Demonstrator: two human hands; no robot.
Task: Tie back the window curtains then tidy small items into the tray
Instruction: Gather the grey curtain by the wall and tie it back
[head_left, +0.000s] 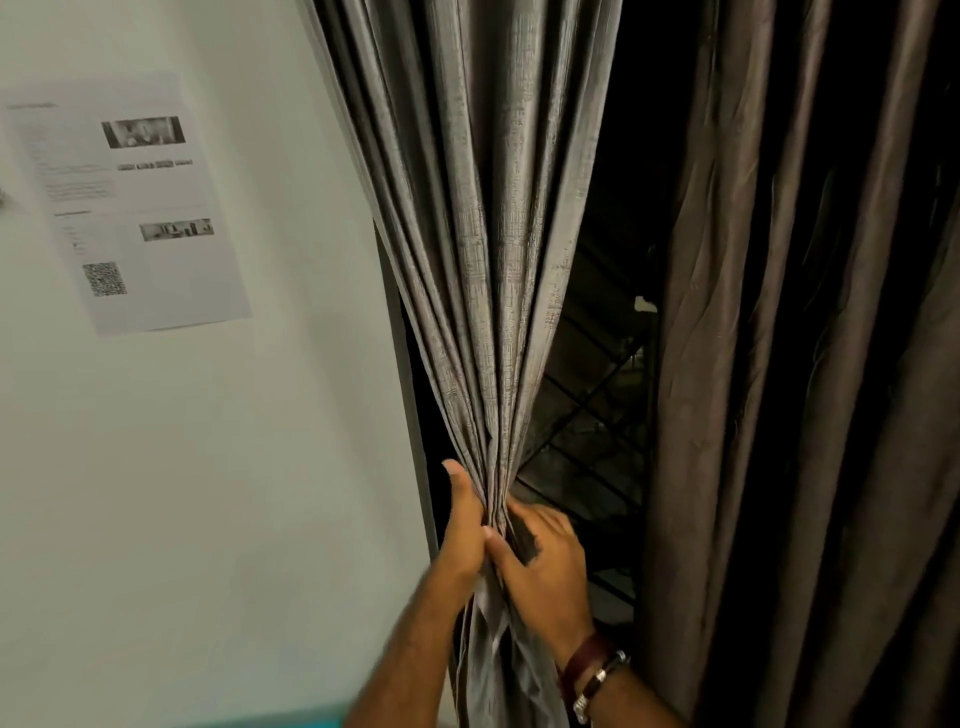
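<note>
Grey, textured fabric of the left curtain (483, 249) is gathered into a tight bunch low in the view, just beside the white wall (208, 467). The bunch is clasped by the left hand (465, 525), whose fingers are wrapped around the pleats from the wall side with the thumb pointing up. The right hand (545, 561) is laid against the other side of the bunch, its fingers half curled over the folds and its thumb touching the left hand; whether it pinches the cloth or only presses it cannot be told.

No tie-back band, cord or hook is seen, so the bunch is judged to be held by the hands alone. If either grip were loosened before a tie is passed round, the pleats would likely spread and the gathering would have to be redone. A search for a tie with one hand would leave the slippery folds to the other, and outer pleats could slide free. A hard downward pull might strain the fixing above, which is out of view. The bracelet (587, 670) on the right wrist could be snagged in the weave.

Counted: two curtains, the gathered one and a darker right curtain (805, 364) hanging loose; two hands; one printed sheet (130, 208) fixed to the wall; one dark window (597, 415) with a grille between the curtains. No tray or small items are in view.
</note>
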